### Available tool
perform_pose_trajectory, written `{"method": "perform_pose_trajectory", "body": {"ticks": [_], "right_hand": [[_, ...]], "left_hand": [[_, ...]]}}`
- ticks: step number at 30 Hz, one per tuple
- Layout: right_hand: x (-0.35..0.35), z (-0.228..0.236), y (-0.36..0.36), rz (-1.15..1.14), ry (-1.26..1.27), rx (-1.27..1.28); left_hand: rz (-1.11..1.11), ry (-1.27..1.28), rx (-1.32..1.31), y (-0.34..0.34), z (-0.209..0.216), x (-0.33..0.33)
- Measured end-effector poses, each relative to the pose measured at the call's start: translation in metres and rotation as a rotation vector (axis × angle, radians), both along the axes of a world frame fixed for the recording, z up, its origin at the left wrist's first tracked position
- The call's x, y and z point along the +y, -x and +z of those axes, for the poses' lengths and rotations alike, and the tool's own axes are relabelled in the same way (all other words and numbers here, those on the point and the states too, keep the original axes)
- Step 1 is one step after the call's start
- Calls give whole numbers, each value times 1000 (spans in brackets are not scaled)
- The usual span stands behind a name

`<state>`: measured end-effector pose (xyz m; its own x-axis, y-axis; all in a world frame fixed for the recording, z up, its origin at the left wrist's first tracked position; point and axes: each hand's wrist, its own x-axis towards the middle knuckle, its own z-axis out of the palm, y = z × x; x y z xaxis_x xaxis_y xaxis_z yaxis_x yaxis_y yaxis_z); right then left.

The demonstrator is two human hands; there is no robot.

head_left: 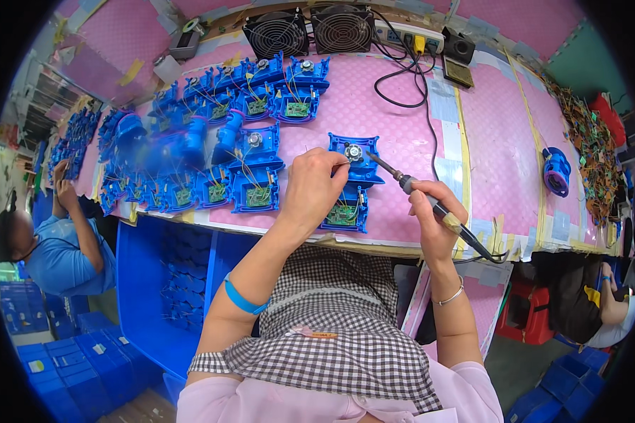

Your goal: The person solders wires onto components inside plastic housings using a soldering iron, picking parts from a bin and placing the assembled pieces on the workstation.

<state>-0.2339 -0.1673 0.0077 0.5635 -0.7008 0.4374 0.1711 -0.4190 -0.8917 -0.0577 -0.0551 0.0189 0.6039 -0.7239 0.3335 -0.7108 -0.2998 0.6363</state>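
My right hand (436,213) grips a soldering iron (409,185), its tip pointing up and left at a blue plastic housing (372,169). Inside that housing sits a small round speaker (354,151). The fingers of my left hand (314,187) are pinched together at the speaker's left edge; what seems to be a thin wire is between them, mostly hidden by the fingertips. Just below, and joined by wires, lies the other housing half with a green circuit board (343,214), partly covered by my left hand.
Rows of similar blue housings (257,187) fill the table's left side. Two black fans (342,29) stand at the back beside a power strip (409,35) and a soldering stand (458,56). Circuit boards (589,148) are heaped at right. A blue bin (144,296) sits below; a co-worker (70,247) works at left.
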Motion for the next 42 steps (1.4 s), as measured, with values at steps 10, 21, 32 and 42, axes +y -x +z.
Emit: {"method": "perform_pose_trajectory", "body": {"ticks": [10, 21, 32, 42], "right_hand": [[4, -16, 13, -189, -104, -60], [15, -19, 5, -206, -98, -92], [-5, -39, -5, -227, -68, -138], [7, -27, -3, -331, -143, -168]], "left_hand": [[-54, 96, -28, -2, -27, -5], [9, 155, -19, 19, -6, 2], [-228, -572, -386, 39, 10, -30], [-235, -454, -389, 52, -9, -14]]}}
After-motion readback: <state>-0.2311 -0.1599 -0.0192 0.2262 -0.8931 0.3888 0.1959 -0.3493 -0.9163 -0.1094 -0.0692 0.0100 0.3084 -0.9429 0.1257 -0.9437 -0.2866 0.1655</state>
